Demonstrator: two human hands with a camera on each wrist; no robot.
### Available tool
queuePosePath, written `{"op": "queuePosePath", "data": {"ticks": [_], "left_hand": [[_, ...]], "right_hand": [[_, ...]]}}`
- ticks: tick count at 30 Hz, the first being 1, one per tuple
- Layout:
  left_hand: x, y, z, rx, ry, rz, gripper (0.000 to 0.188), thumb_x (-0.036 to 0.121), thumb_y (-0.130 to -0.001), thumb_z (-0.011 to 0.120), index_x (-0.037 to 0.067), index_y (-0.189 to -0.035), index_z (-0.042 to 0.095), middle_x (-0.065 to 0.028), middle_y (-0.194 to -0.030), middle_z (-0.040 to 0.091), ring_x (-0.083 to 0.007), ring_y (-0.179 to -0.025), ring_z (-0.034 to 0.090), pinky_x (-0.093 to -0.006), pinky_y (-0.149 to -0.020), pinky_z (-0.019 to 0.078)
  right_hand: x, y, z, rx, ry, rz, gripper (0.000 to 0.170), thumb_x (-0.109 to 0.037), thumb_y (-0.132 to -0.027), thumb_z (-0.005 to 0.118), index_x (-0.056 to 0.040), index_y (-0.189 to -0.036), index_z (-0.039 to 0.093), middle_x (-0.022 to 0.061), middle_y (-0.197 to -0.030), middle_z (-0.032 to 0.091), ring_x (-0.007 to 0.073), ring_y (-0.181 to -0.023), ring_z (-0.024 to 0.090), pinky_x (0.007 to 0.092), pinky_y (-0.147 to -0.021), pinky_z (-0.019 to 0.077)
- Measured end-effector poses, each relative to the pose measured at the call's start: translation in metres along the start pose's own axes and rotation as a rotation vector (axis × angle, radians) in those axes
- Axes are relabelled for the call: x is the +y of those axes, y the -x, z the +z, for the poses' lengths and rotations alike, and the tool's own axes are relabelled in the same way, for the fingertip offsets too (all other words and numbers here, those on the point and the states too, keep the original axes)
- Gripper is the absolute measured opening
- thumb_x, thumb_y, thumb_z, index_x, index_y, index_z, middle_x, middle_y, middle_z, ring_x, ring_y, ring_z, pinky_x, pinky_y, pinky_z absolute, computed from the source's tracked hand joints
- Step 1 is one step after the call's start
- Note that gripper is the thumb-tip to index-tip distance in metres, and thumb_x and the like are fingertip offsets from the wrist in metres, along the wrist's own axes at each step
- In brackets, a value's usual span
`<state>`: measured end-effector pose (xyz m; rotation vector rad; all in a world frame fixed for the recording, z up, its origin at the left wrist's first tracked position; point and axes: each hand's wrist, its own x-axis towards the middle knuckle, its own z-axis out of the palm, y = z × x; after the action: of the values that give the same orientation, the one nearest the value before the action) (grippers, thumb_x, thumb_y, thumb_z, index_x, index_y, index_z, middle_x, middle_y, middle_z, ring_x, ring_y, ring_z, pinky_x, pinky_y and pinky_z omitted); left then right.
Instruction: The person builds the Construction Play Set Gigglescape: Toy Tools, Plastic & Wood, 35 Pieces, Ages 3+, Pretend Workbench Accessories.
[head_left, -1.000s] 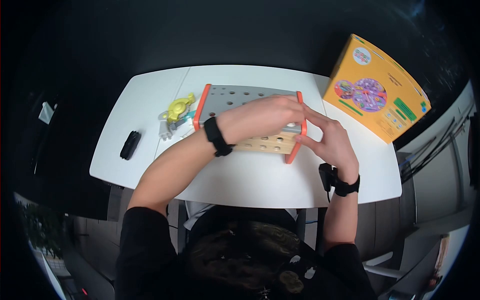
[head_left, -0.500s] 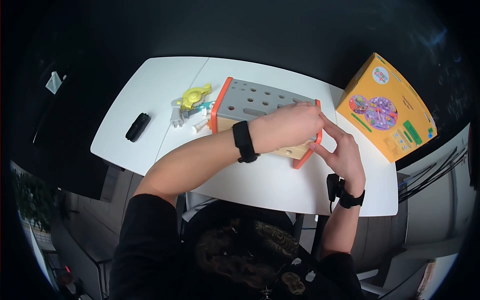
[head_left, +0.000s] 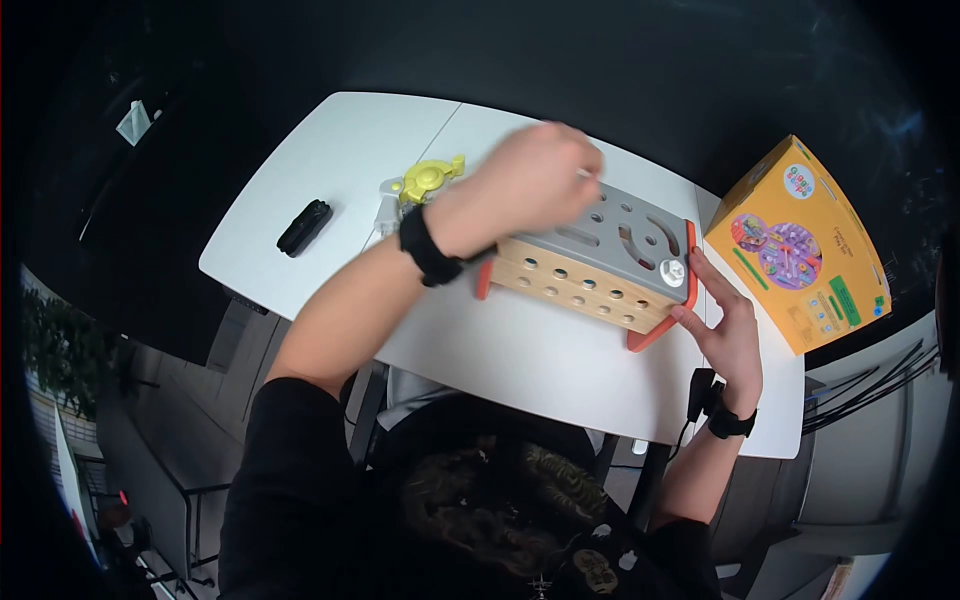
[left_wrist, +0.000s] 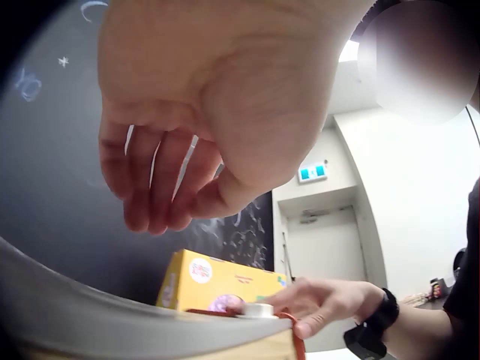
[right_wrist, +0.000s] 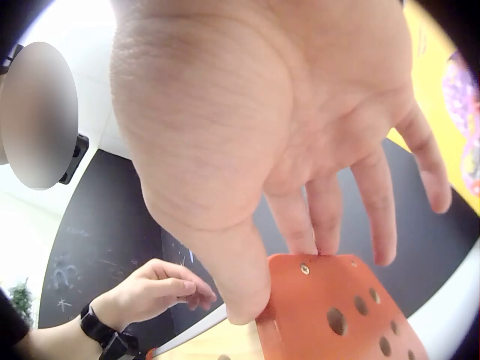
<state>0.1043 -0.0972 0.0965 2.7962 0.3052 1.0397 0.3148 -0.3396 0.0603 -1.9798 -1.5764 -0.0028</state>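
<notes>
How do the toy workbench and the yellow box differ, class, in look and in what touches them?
The toy workbench has a grey top, pale wooden front and orange-red ends, while the yellow box is mostly yellow with printed pictures. The right hand touches the toy workbench; no hand touches the yellow box. Both have broad, flat faces.

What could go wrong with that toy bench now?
Maybe the toy bench could slide or twist, because only the right hand seems to touch it, at its orange end panel. The white bolt might come out if it's loose; I can't see how deep it sits. And the left hand might bump the yellow toy lying near its wrist.
</notes>
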Motion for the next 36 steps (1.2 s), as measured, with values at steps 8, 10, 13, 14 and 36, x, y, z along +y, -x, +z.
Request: {"op": "queuePosePath", "data": {"ticks": [8, 10, 13, 14, 36], "left_hand": [[-0.107, 0.063, -0.031, -0.344, -0.361, -0.425, 0.013, 0.014, -0.081, 0.071, 0.007, -0.09, 0.077, -0.0155, -0.093, 0.074, -0.0304, -0.088, 0.071, -0.0397, -0.082, 0.0572], [-0.12, 0.078, -0.029, -0.468, -0.42, -0.453, 0.013, 0.013, -0.081, 0.072, 0.008, -0.092, 0.077, -0.015, -0.094, 0.074, -0.0297, -0.09, 0.071, -0.039, -0.083, 0.057], [-0.139, 0.099, -0.022, -0.655, -0.46, -0.45, 0.016, 0.011, -0.079, 0.073, 0.01, -0.094, 0.078, -0.013, -0.095, 0.074, -0.0285, -0.091, 0.071, -0.0376, -0.086, 0.0567], [-0.144, 0.104, -0.019, -0.718, -0.446, -0.417, 0.017, 0.009, -0.079, 0.073, 0.011, -0.095, 0.078, -0.0116, -0.095, 0.075, -0.0281, -0.091, 0.071, -0.0371, -0.087, 0.0565], [-0.022, 0.067, -0.055, -0.088, -0.063, -0.336, 0.018, 0.013, -0.083, 0.08, -0.001, -0.093, 0.074, -0.0112, -0.086, 0.072, -0.0203, -0.074, 0.065, -0.0329, -0.062, 0.0469]], "right_hand": [[0.007, 0.007, -0.001, 0.025, -0.016, 0.007, 0.07, -0.022, -0.075, 0.087, -0.0077, -0.139, 0.06, 0.0111, -0.142, 0.06, 0.0331, -0.131, 0.058, 0.0423, -0.11, 0.0459], [0.006, 0.007, -0.002, 0.022, -0.024, 0.013, 0.071, -0.022, -0.075, 0.086, -0.0074, -0.139, 0.06, 0.0116, -0.142, 0.06, 0.0332, -0.131, 0.058, 0.0426, -0.11, 0.0459], [0.007, 0.008, -0.002, 0.015, -0.023, 0.017, 0.071, -0.023, -0.076, 0.086, -0.0069, -0.139, 0.06, 0.0123, -0.143, 0.06, 0.0334, -0.131, 0.058, 0.0432, -0.11, 0.0456], [0.007, 0.008, -0.002, 0.015, -0.021, 0.016, 0.071, -0.023, -0.076, 0.086, -0.0067, -0.139, 0.06, 0.0125, -0.143, 0.059, 0.0334, -0.131, 0.057, 0.0434, -0.111, 0.0454], [0.01, 0.013, 0.002, 0.08, 0.03, 0.026, 0.063, -0.031, -0.079, 0.084, -0.0107, -0.136, 0.065, 0.0089, -0.14, 0.063, 0.0315, -0.126, 0.062, 0.041, -0.105, 0.0498]]}}
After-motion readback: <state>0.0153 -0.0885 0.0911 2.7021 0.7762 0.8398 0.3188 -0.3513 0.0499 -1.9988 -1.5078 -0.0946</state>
